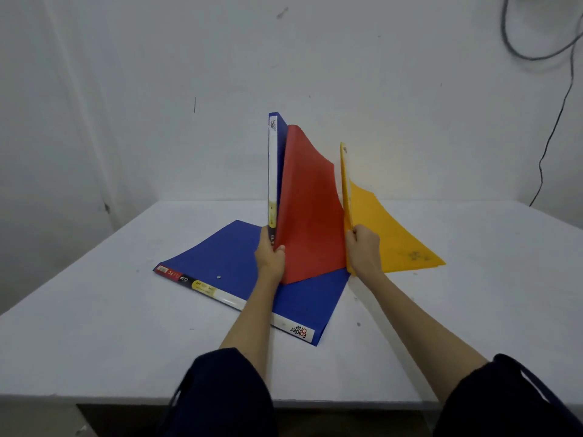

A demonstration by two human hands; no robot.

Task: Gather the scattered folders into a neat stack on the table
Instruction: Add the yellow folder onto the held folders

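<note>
A grey cable (555, 52) loops down the bare wall behind the white table (94, 326), and nothing sits between the person and the folders. One blue folder (220, 260) lies flat mid-table with its labelled spine toward the near edge. Above it the left hand (269, 255) is clamped on a second blue folder (273, 171) and a red folder (307, 209), both upright, while the right hand (362, 247) pinches an upright yellow folder (388, 231) just beside them.
</note>
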